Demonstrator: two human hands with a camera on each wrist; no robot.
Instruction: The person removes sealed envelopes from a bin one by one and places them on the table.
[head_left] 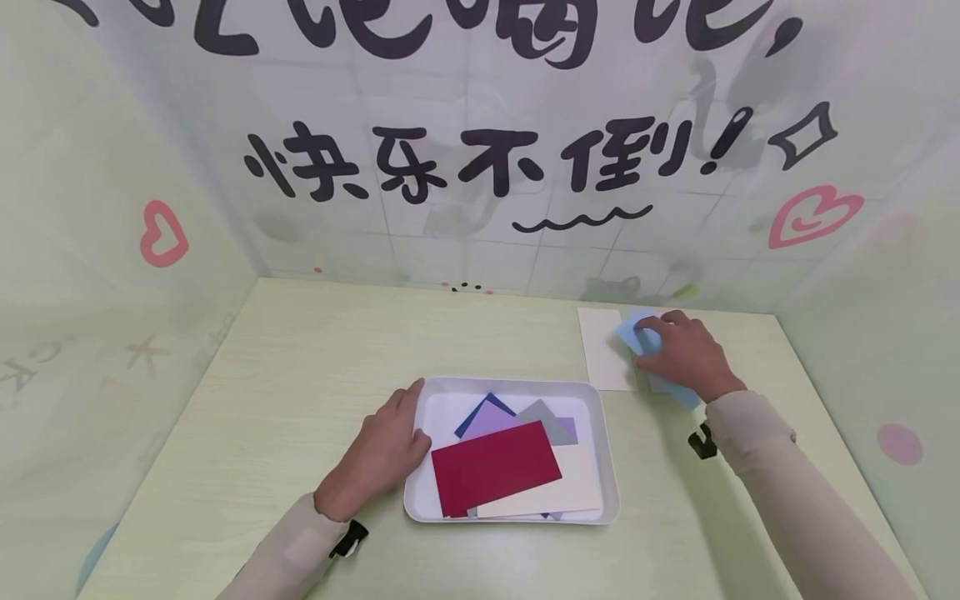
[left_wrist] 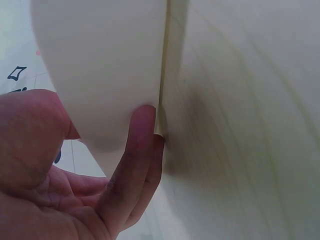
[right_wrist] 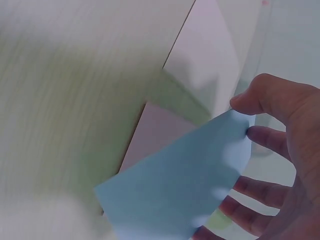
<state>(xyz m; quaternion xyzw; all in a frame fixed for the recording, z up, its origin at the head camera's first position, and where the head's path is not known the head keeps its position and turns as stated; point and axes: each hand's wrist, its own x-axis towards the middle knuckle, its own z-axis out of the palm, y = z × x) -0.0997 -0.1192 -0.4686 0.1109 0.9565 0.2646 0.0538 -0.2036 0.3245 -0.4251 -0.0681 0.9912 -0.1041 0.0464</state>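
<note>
At the left end of a white tray (head_left: 517, 384), my left hand (head_left: 378, 450) grips the side. The left wrist view has the thumb at the rim and the fingers bent against the tray's outer wall (left_wrist: 100, 65). My right hand (head_left: 686, 354) pinches a light blue card (right_wrist: 180, 175) at one corner, between thumb and fingertips. That card is raised and tilted over a pale pinkish card (right_wrist: 155, 131), partly covering it. To the left of the right hand, a whitish card (head_left: 604, 354) lies flat on the table.
Inside the tray, a dark red card (head_left: 495, 467) overlaps a cream card (head_left: 577, 479); grey (head_left: 546, 417), purple (head_left: 487, 417) and navy cards show behind. The tabletop (head_left: 322, 350) meets printed curtains at the back and sides. Each wrist carries a black clip (head_left: 702, 442).
</note>
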